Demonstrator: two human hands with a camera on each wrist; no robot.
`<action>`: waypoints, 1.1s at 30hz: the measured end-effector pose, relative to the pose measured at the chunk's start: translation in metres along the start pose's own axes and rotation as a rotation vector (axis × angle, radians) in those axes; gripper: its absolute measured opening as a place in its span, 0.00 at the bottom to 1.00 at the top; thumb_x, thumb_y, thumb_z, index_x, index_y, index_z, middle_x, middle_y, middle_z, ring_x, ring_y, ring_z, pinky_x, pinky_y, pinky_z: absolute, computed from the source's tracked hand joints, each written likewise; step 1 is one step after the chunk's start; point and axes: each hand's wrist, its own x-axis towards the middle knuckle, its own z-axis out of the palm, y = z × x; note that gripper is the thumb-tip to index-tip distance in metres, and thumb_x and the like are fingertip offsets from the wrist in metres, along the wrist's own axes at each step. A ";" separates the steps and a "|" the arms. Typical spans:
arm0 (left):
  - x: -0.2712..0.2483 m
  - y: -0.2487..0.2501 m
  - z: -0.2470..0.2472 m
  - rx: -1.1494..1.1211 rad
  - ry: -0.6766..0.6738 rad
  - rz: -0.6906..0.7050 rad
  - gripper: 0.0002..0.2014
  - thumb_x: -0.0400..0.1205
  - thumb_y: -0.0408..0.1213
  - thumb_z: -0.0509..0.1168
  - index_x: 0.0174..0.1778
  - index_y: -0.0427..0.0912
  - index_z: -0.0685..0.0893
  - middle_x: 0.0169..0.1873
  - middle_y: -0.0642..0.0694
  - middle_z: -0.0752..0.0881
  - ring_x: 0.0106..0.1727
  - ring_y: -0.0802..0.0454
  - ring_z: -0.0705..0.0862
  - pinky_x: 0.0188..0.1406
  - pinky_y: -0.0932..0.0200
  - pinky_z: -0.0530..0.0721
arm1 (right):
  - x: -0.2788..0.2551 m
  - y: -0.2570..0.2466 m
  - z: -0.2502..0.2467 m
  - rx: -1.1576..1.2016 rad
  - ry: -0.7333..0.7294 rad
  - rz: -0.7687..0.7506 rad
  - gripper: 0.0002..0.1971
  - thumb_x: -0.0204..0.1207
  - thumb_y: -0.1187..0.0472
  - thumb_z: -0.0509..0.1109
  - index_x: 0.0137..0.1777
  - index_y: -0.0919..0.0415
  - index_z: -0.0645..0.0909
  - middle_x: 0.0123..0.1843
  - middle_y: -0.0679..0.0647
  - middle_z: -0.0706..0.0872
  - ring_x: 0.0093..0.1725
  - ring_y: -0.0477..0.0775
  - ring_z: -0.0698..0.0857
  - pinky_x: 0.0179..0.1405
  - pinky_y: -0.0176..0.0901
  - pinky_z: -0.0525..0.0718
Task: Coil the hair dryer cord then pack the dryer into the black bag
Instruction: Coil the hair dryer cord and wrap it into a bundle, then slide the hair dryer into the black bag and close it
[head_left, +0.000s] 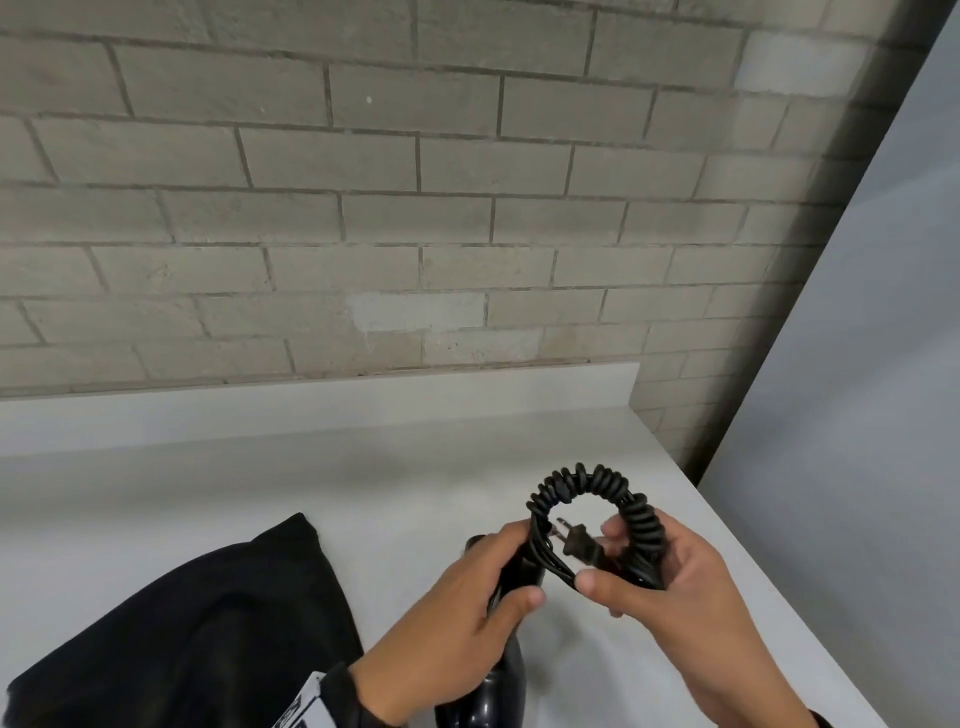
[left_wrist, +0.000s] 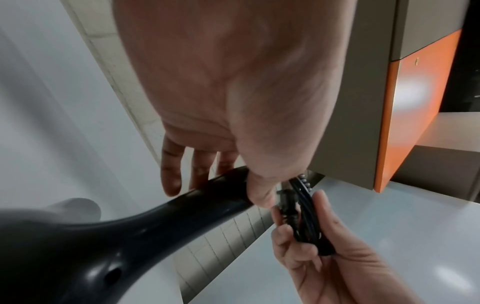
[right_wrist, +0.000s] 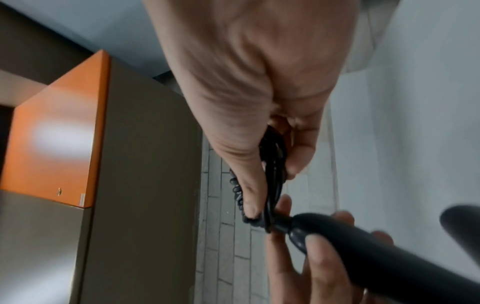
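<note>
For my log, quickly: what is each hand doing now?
Left hand: fingers closed around the glossy black plastic hair dryer handle.
Right hand: holding the looped black spiral cord.

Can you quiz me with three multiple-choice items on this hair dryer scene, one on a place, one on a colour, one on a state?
1. Where does the black bag lie?
A. on the counter, left of the hands
B. hanging on the wall
C. over the dryer

2. What colour is the coiled cord?
A. white
B. black
C. orange

3. What does the left hand do?
A. rests flat
B. grips the hair dryer handle
C. opens the bag

Answers: 1 A, it lies flat on the white counter; 2 B, its loops are black; 3 B, its fingers wrap the handle while the right hand holds the cord.
</note>
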 end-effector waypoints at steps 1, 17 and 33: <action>0.002 0.000 0.002 0.016 -0.014 0.012 0.21 0.89 0.50 0.58 0.76 0.72 0.63 0.66 0.63 0.79 0.69 0.59 0.77 0.69 0.51 0.77 | -0.001 0.000 -0.005 -0.017 -0.005 0.013 0.28 0.45 0.64 0.89 0.47 0.63 0.84 0.33 0.61 0.88 0.28 0.54 0.82 0.28 0.38 0.83; 0.011 0.010 0.021 0.324 -0.195 0.104 0.26 0.88 0.46 0.60 0.77 0.74 0.61 0.63 0.62 0.77 0.59 0.56 0.79 0.67 0.57 0.75 | -0.024 0.021 -0.063 0.623 -0.206 0.647 0.41 0.47 0.37 0.86 0.49 0.71 0.83 0.53 0.80 0.81 0.53 0.81 0.80 0.45 0.73 0.83; -0.007 -0.012 0.028 0.306 -0.209 0.605 0.10 0.85 0.33 0.67 0.56 0.51 0.88 0.67 0.45 0.82 0.74 0.50 0.77 0.69 0.47 0.77 | -0.044 0.055 -0.001 1.100 -0.181 0.837 0.42 0.63 0.38 0.71 0.59 0.82 0.82 0.43 0.72 0.84 0.30 0.70 0.87 0.29 0.58 0.84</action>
